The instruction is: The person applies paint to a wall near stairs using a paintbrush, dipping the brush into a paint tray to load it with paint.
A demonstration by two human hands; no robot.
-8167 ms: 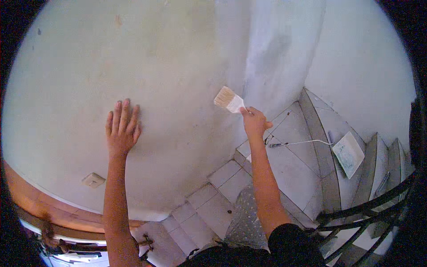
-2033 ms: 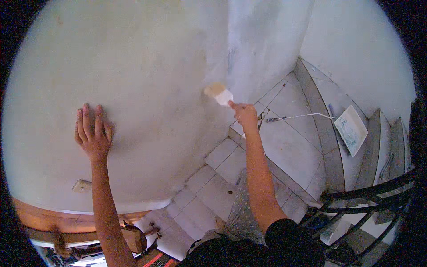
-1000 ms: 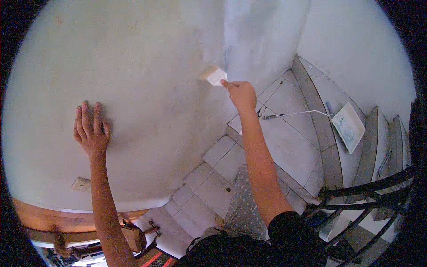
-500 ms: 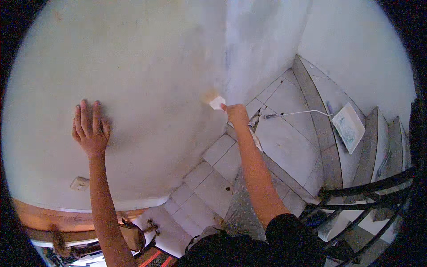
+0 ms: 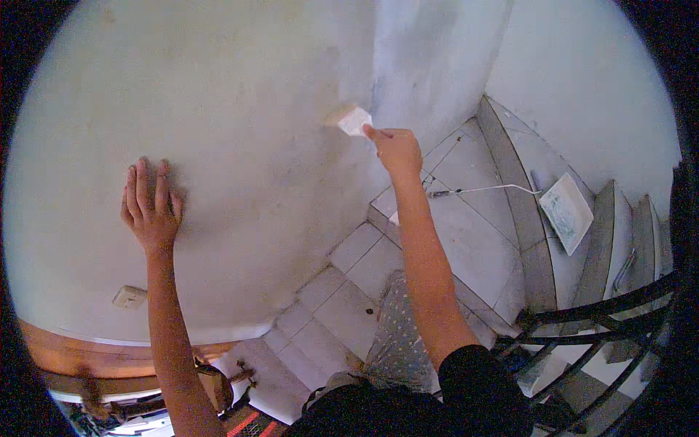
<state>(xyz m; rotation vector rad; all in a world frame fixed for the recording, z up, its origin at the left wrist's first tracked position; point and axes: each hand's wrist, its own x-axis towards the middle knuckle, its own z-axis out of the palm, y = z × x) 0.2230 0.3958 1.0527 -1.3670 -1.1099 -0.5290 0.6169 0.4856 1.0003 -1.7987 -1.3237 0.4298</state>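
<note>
My left hand (image 5: pixel 151 207) lies flat on the pale, smudged wall (image 5: pixel 240 109) at the left, fingers stretched and a little apart. In my right hand (image 5: pixel 397 151) is a flat paintbrush (image 5: pixel 354 121), gripped by its handle. Its white part shows beyond my fingertips, and the tan bristles point left against the wall, just left of the vertical corner. The handle itself is mostly hidden inside my closed fingers. Bluish-white coating covers the wall to the right of that corner.
A white paint tray (image 5: pixel 566 213) with bluish residue rests on the stairs at right. Beside it, a thin white rod with a dark handle (image 5: pixel 440 194) lies across the tiled landing. Black railing (image 5: pixel 604 317) curves at lower right. A beige wall plate (image 5: pixel 129 296) sits below my left hand.
My right hand has moved the paintbrush up along the wall beside the corner. The left hand stays flat in the same place.
</note>
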